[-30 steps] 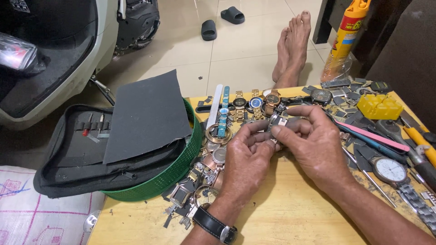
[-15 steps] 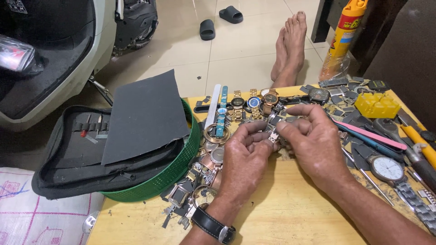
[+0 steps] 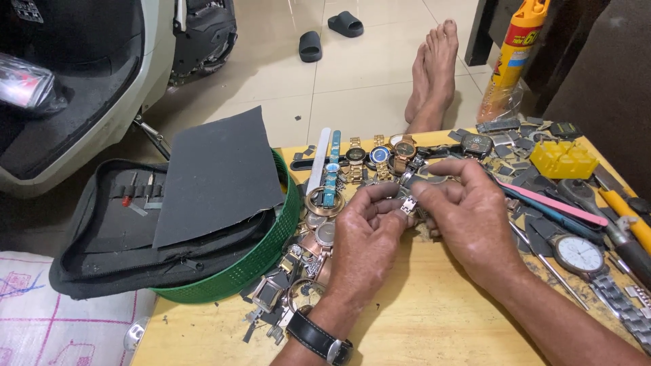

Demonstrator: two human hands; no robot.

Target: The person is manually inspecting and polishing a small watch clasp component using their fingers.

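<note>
metal watch band point(image 3: 407, 203) pinched between both hands' fingertips

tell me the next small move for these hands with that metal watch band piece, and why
Probably steady it and lower it toward the wooden table. Both the left hand and right hand pinch the small metal band piece in mid-air above a clutter of watches; a dropped link could vanish among them.

Bare tabletop point(image 3: 434, 318) near; watches point(image 3: 366, 159), tools point(image 3: 583, 210) beyond.
</note>
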